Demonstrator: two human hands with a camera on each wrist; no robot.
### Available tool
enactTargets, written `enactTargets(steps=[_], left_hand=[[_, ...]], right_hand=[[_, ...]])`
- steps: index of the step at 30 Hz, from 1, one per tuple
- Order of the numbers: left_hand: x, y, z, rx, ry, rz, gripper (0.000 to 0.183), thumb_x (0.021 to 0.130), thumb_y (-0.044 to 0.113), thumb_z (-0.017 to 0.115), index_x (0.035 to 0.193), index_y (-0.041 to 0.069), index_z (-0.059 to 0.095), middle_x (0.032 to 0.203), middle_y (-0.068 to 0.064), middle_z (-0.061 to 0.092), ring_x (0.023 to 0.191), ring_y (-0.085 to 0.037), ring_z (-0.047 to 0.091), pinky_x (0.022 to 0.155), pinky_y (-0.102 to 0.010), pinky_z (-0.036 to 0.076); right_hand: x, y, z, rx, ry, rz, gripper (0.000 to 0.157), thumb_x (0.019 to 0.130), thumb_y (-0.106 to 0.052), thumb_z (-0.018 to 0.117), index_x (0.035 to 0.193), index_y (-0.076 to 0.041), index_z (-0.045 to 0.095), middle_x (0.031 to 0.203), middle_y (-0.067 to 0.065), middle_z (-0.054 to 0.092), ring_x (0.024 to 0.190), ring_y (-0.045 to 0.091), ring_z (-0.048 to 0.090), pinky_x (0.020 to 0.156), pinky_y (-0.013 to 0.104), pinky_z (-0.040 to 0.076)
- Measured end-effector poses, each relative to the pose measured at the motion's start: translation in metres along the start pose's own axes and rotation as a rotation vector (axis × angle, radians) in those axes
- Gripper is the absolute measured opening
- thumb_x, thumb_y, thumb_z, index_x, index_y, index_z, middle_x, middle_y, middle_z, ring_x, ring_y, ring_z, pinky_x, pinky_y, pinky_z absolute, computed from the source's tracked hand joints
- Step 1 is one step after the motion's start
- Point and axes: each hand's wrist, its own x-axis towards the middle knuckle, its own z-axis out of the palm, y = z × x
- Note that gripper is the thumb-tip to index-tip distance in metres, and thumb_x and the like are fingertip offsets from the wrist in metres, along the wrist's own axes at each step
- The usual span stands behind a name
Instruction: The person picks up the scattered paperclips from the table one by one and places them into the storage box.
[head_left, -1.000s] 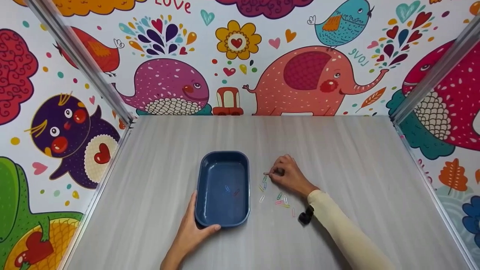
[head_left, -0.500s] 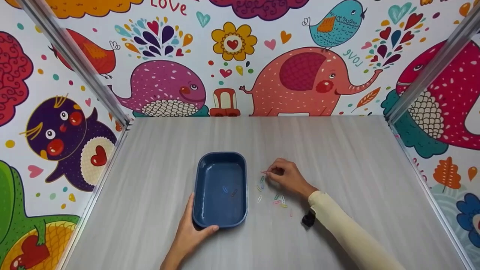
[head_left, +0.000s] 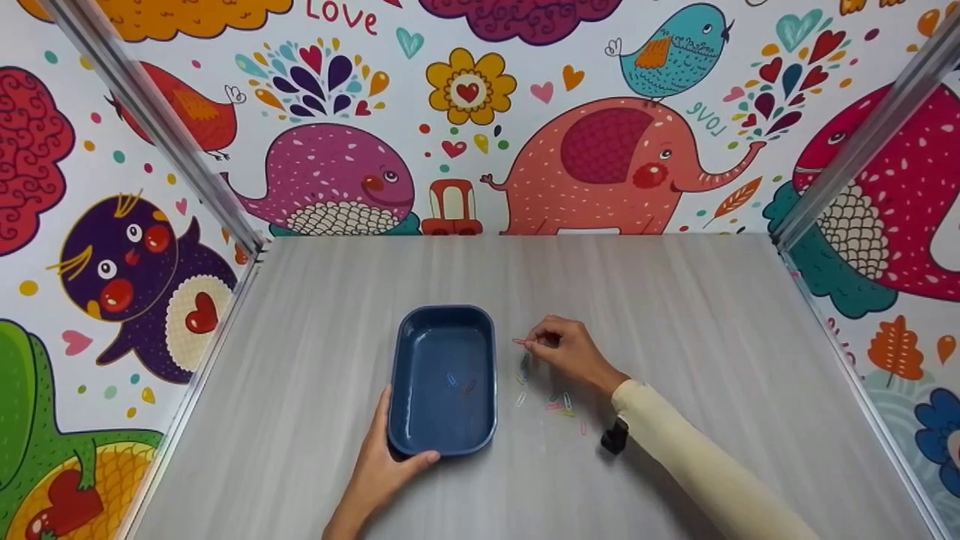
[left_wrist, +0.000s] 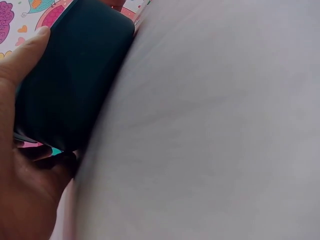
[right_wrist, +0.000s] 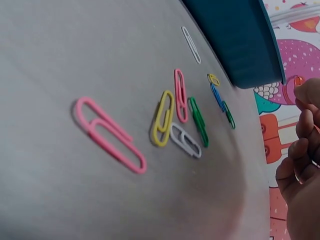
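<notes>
A deep blue rectangular tray (head_left: 442, 442) stands on the table with a blue paper clip (head_left: 451, 380) and a red paper clip (head_left: 469, 388) inside. My left hand (head_left: 381, 457) holds its near left corner, thumb along the near side and fingers along the left wall. My right hand (head_left: 571, 351), right of the tray, pinches another red paper clip (head_left: 519, 342) between thumb and fingertip, pointing toward the tray. Below that hand lie loose clips, among them a white one (head_left: 521, 400), a yellow one (right_wrist: 163, 119), a green one (right_wrist: 198, 122) and a pink one (right_wrist: 110, 135).
The wood-grain table (head_left: 322, 315) reaches back to a wall (head_left: 465, 150) printed with cartoon animals. Metal rails (head_left: 187, 165) run up at both sides. A small black device (head_left: 614, 436) sits at the right wrist.
My right hand has moved slightly left with the red paper clip, which now sticks out further from the fingertips. The left hand and tray have stayed put.
</notes>
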Motion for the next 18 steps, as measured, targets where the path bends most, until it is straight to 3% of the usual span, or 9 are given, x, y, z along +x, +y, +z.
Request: enactTargets(steps=[6,18], left_hand=[[0.0,0.001,0.0,0.003,-0.005,-0.003,0.131,0.082,0.027,0.101,0.175,0.002,0.013,0.179,-0.028,0.022,0.164,-0.05,0.023,0.129,-0.069,0.021],[0.001,0.001,0.0,0.002,-0.005,0.009,0.129,0.082,0.025,0.1,0.176,0.003,0.014,0.179,-0.028,0.023,0.164,-0.049,0.023,0.129,-0.068,0.021]], right_hand=[[0.002,-0.005,0.002,0.025,-0.044,-0.049,0.007,0.1,-0.005,0.081,0.097,-0.011,0.084,0.09,0.003,0.071,0.081,0.016,0.058,0.073,0.024,0.048],[0.009,-0.015,0.013,0.009,-0.126,-0.09,0.006,0.102,-0.009,0.08,0.101,-0.003,0.084,0.089,0.001,0.07,0.08,0.014,0.058,0.071,0.023,0.049]])
